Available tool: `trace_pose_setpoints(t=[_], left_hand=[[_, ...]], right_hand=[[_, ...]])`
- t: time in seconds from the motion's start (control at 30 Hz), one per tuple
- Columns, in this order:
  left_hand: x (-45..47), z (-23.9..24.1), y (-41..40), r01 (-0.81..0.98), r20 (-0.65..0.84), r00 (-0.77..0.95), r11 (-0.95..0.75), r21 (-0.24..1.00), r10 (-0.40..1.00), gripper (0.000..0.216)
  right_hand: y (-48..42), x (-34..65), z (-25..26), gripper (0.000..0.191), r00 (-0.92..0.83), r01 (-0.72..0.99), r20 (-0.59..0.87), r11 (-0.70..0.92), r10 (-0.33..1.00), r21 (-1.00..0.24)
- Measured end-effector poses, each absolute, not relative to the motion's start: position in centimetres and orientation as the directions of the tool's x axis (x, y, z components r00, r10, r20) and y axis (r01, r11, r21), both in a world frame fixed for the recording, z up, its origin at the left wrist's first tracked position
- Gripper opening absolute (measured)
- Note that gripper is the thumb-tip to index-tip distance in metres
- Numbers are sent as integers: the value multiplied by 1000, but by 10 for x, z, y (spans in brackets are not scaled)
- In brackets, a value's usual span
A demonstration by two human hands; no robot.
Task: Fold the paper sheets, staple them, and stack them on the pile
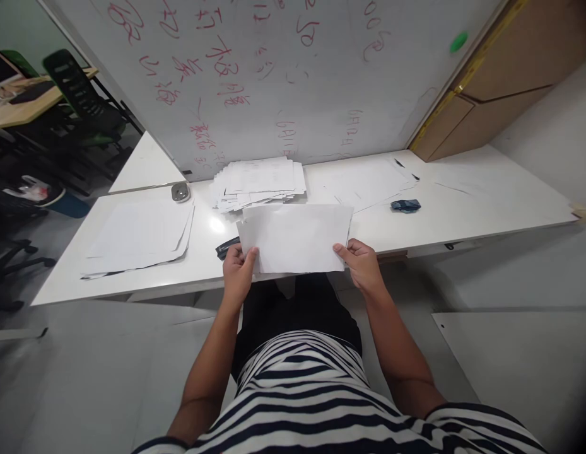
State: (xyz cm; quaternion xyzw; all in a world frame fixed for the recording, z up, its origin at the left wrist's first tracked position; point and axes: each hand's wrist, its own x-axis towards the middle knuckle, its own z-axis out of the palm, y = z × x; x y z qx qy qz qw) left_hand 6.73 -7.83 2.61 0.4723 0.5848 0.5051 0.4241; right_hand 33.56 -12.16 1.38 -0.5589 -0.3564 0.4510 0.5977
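Observation:
Between my two hands I hold a thin sheaf of white paper [295, 236] over the front edge of the white table [207, 268]. My left hand [240, 270] is closed on its left edge, thumb on top. On the right edge, my right hand [363, 265] pinches it the same way. A dark stapler-like tool [226, 248] lies beside my left hand, partly hidden by the paper. Just behind the sheaf sits a thick, uneven stack of papers [259, 176]. How many sheets I hold cannot be made out.
Larger papers [136, 230] lie at the left, near a small grey round-cornered object [180, 192]. Loose sheets [368, 180] and a dark blue object [405, 205] are at the right. A whiteboard [255, 82] and cardboard boxes [491, 82] stand along the back.

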Motion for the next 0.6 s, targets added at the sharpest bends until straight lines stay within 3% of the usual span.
trace_pose_setpoints(t=[0.23,0.37,0.5,0.6], left_hand=[[64,30,-78,361,82,-198,-5,932,977,31],[65,31,-72,461,129,-158,-43,886,979,34],[76,44,-44,543,184,-122,-89,835,975,37],[104,67,-9,560,347,-127,-222,798,929,38]], right_hand=[[-124,339,11,40,435,-45,5,28,900,-999],[-133,359,6,36,600,-20,19,39,800,-999],[-151,395,3,39,797,92,105,52,595,-994],[-168,420,6,39,927,228,235,57,292,-972]])
